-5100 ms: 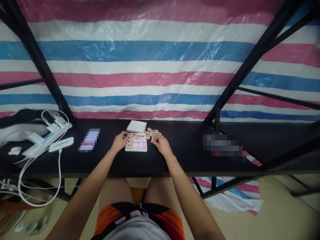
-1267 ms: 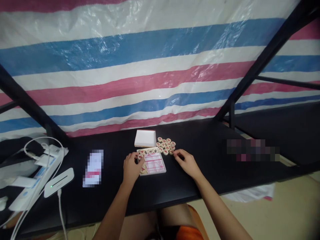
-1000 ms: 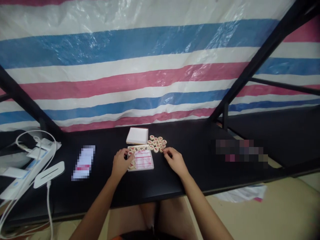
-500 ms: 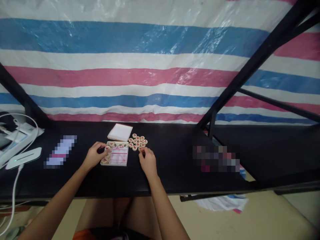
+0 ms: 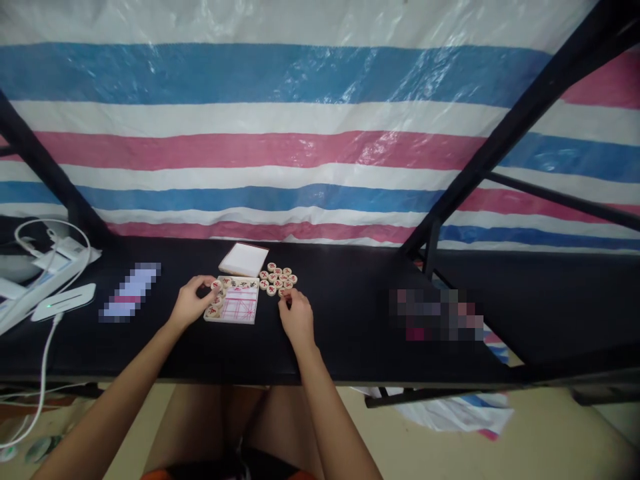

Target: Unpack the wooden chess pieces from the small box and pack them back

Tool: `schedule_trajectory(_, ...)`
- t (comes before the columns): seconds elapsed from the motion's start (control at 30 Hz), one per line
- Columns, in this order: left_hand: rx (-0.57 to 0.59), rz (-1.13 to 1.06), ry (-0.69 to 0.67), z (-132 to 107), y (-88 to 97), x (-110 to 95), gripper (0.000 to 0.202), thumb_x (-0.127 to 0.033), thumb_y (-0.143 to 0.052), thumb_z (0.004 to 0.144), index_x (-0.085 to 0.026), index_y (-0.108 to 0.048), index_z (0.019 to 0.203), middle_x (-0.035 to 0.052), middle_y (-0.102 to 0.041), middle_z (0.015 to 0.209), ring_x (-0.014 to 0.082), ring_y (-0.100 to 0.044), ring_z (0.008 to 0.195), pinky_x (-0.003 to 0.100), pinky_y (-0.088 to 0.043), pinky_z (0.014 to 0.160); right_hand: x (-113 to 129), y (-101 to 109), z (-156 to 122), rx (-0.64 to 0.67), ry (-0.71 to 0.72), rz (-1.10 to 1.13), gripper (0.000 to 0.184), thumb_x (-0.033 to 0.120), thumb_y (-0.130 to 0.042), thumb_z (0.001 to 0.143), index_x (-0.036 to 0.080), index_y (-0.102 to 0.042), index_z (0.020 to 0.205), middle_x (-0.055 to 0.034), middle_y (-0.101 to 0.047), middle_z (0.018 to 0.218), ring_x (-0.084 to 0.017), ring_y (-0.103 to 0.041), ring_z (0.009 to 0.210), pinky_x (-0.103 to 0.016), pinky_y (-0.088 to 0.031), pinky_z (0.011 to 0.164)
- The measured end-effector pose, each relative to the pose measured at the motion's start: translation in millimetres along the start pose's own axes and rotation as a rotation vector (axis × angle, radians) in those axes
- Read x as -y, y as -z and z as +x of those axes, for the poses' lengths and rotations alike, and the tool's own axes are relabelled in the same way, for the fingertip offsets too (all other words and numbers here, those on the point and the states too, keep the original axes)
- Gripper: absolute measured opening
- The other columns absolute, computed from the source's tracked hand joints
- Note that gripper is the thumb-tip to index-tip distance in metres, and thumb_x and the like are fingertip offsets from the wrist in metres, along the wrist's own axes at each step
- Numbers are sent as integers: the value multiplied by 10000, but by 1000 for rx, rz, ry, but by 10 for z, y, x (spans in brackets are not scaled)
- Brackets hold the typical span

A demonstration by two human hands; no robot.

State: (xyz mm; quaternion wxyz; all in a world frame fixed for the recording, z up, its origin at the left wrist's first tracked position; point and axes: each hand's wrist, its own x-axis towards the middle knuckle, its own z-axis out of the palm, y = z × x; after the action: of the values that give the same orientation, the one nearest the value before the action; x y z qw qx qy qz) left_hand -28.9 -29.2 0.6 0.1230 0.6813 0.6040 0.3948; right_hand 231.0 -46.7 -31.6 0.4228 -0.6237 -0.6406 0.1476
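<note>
My left hand (image 5: 193, 303) is closed at the left side of a shallow white box (image 5: 257, 305), pinching a round xiangqi piece (image 5: 216, 285) between thumb and fingers over the box's far left corner. Pieces with red and black characters line the left and far sides inside the box, and a folded sheet with pink grid lines (image 5: 240, 308) covers the rest. My right hand (image 5: 298, 319) is closed too, its fingertips on a xiangqi piece (image 5: 283, 292) at the near edge of a cluster of red-marked pieces (image 5: 279, 277) on the black table.
A white box lid (image 5: 245, 258) lies behind the box. A white device with a cable (image 5: 64, 302) and a power strip (image 5: 30, 293) are at the left, near a blurred-out flat object (image 5: 131, 293). Black metal bars (image 5: 460, 180) stand before a striped plastic sheet (image 5: 280, 150).
My left hand has lifted slightly towards the box's far left corner with the piece. My right hand stays at the cluster's near edge. The whole view has shifted a little.
</note>
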Motion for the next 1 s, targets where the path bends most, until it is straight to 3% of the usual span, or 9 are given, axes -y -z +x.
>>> schedule_trajectory(0.33, -6, -21, -61, 36, -9, 171, 360, -463, -529, 807, -184, -658, 995, 47, -672, 878, 178, -620, 810, 305, -495, 790, 12, 17, 28, 8, -49, -7, 119, 171, -472, 814, 193, -586, 846, -41, -635, 840, -172, -584, 788, -272, -431, 760)
schedule_trajectory(0.5, 1, -6, -187, 23, 20, 90, 248, -410, -534, 822, -190, -641, 860, 32, -665, 821, 161, -615, 766, 287, -498, 756, 13, 38, 39, -12, -9, 45, 117, 203, -478, 824, 190, -589, 857, -39, -614, 833, -168, -572, 764, -282, -453, 750)
schedule_trajectory(0.63, 24, -13, -412, -53, 80, -170, 198, -355, -543, 841, -188, -648, 838, 41, -674, 809, 166, -608, 787, 295, -495, 755, 129, 100, -16, -7, 164, 116, 143, 237, -491, 842, 185, -589, 931, -55, -603, 901, -174, -565, 828, -301, -469, 786)
schedule_trajectory(0.73, 74, -37, -545, -179, 62, -402, 167, -333, -570, 847, -187, -652, 847, 42, -687, 828, 167, -609, 814, 304, -483, 791, 270, 145, -129, 81, 377, 154, 209, 235, -501, 853, 193, -574, 1045, -68, -602, 988, -180, -561, 923, -321, -466, 854)
schedule_trajectory(0.87, 156, -82, -586, -388, -67, -571, 162, -323, -555, 872, -195, -654, 873, 28, -686, 816, 158, -609, 811, 300, -472, 798, 405, 171, -291, 208, 524, 167, 251, 216, -493, 872, 211, -554, 1116, -69, -604, 1045, -189, -541, 1020, -343, -451, 912)
schedule_trajectory(1.0, 184, -122, -554, -486, -175, -548, 176, -330, -542, 882, -203, -664, 895, 24, -689, 834, 157, -608, 823, 302, -468, 800, 431, 185, -359, 279, 552, 165, 250, 226, -494, 878, 210, -564, 1118, -72, -611, 1036, -196, -546, 1008, -361, -458, 905)
